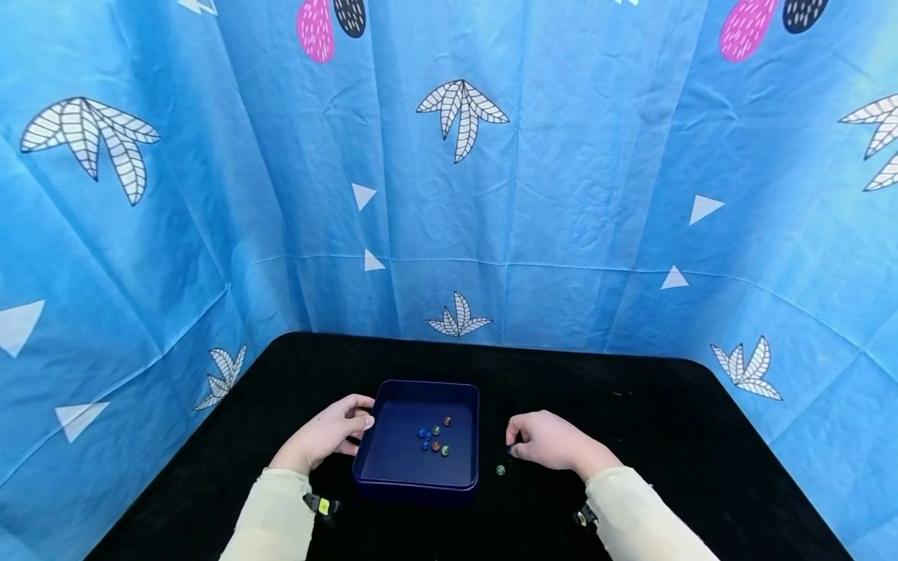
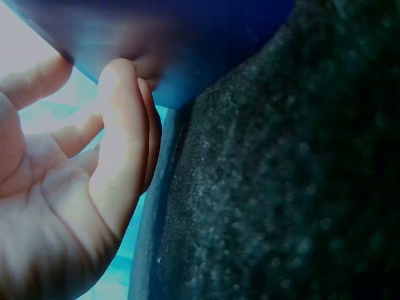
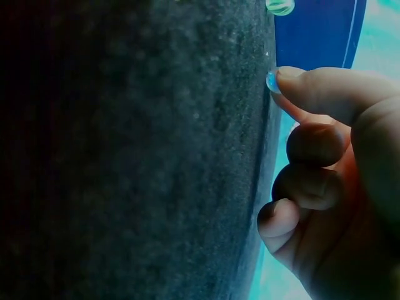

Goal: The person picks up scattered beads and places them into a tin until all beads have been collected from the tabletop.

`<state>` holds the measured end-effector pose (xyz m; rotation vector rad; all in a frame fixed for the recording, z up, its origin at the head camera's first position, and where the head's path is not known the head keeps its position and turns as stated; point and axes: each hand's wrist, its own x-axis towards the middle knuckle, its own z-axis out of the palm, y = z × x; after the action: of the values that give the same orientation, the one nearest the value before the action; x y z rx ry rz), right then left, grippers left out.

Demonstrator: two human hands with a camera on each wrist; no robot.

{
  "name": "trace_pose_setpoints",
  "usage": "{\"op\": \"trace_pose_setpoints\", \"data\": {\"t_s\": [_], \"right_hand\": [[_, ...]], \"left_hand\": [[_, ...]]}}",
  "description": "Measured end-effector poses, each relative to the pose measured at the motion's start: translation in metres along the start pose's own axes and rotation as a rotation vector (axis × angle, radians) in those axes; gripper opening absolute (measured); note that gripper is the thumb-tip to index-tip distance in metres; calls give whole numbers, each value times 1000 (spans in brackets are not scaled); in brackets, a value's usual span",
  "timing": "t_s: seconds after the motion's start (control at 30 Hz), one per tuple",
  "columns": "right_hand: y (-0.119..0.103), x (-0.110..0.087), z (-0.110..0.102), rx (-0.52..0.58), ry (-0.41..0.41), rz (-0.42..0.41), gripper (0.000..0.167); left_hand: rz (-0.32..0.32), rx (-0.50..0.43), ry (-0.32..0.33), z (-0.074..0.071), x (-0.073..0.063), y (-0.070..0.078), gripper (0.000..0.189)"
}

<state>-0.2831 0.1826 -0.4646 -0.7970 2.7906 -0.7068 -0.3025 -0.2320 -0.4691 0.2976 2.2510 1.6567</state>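
A dark blue square box (image 1: 415,477) stands on the black table with several marbles lying in it: blue ones (image 1: 425,445), orange-brown ones (image 1: 447,421) and green ones (image 1: 445,450). My left hand (image 1: 328,432) is at the box's left side; in the left wrist view its bent fingers (image 2: 122,137) touch the outer wall. To the right of the box, my right hand (image 1: 554,442) pinches a blue marble (image 3: 272,81) between thumb and index finger, low over the table. A green marble (image 1: 500,471) lies on the cloth between that hand and the box.
Black cloth covers the table (image 1: 673,436), whose far corners are rounded. A blue patterned curtain (image 1: 449,210) hangs around the back and both sides. Dark straps with small devices (image 1: 323,506) sit on both wrists.
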Motion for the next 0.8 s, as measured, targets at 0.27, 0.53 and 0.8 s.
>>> {"op": "trace_pose_setpoints", "data": {"t_s": [0.27,0.53,0.8], "right_hand": [[1,-1,-2,15,8,4,6],[0,2,-2,61,26,7,6],[-14,5,-6,146,59,2,6]], "left_hand": [[0,2,2,0,0,0,53],[2,3,5,0,1,-1,52],[-4,15,8,1,0,1,50]]}}
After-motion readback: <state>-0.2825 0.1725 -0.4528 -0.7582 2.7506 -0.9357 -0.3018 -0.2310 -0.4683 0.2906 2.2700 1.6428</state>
